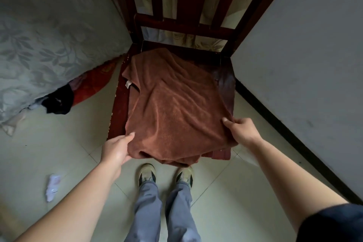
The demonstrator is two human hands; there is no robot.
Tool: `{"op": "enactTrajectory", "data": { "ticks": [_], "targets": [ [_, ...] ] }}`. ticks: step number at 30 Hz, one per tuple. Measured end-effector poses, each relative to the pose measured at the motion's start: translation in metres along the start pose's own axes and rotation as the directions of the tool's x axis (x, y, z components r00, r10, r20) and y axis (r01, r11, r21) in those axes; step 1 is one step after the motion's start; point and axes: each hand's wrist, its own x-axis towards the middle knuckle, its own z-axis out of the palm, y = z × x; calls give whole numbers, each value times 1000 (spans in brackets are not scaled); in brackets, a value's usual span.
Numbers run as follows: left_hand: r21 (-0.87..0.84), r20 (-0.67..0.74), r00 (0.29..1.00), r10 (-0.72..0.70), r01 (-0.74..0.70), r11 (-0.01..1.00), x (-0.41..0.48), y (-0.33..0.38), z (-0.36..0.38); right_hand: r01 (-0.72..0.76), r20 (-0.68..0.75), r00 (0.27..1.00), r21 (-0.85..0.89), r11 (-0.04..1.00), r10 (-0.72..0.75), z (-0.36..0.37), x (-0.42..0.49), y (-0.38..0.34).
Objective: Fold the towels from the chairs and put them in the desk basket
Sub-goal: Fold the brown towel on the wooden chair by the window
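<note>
Towel (172, 108), brown and rumpled, lies spread over the seat of a dark red wooden chair (182, 25). It is stretched between our two grips, and its near edge hangs over the front of the seat.

Far to the left of our left grip we see a bed (39, 45) with a pale, leaf-patterned cover. A black cloth (59, 102) and a red cloth (92, 84) show under its edge. Lower down, left of that grip, a crumpled white scrap (52, 186) lies on the tiled floor (59, 153).

Our left grip (115, 151) holds the towel's near left corner, with the thumb on top and the fingers tucked beneath the fabric. Above this grip, on the towel's left edge, we see a small white label (127, 84).

Between the two grips and below them, our shoes (147, 173) stand close to the chair, just under the hanging edge.

Our right grip (242, 131) pinches the towel's near right edge, with the fingers curled over the cloth near the seat's right front corner. To the right of this grip runs a pale wall (304, 65) with a dark baseboard (284, 129), close beside the chair.
</note>
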Motion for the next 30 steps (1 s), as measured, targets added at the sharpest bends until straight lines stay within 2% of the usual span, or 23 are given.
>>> {"op": "enactTrajectory", "data": {
  "ticks": [5, 10, 13, 18, 21, 25, 27, 29, 30],
  "targets": [
    [-56, 17, 988, 151, -150, 987, -45, 46, -15, 105, -123, 988, 123, 987, -90, -23, -32, -25],
    [-4, -15, 957, 291, -291, 957, -101, 110, -50, 209, -185, 966, 152, 966, -180, -66, -97, -78],
    [-9, -4, 934, 356, -357, 934, -145, 151, -72, 247, -226, 955, 237, 939, -194, -95, -138, -110],
    [81, 13, 904, 426, -426, 901, -190, 194, -92, 283, -230, 954, 487, 827, -191, -132, -194, -141],
    [224, 69, 863, 501, -503, 835, -217, 218, -97, 329, -252, 942, 547, 770, -223, -150, -223, -153],
    [394, 191, 881, 433, -473, 788, -250, 253, -107, 374, -296, 923, 548, 748, -245, -172, -246, -162],
    [349, 281, 887, 365, -449, 822, -265, 267, -107, 381, -326, 916, 523, 762, -234, -180, -249, -164],
    [258, 458, 843, 282, -430, 865, -284, 277, -107, 403, -376, 893, 424, 811, -247, -189, -252, -164],
    [266, 539, 804, 252, -446, 855, -290, 282, -109, 410, -399, 879, 358, 839, -260, -194, -253, -163]
  ]
}}
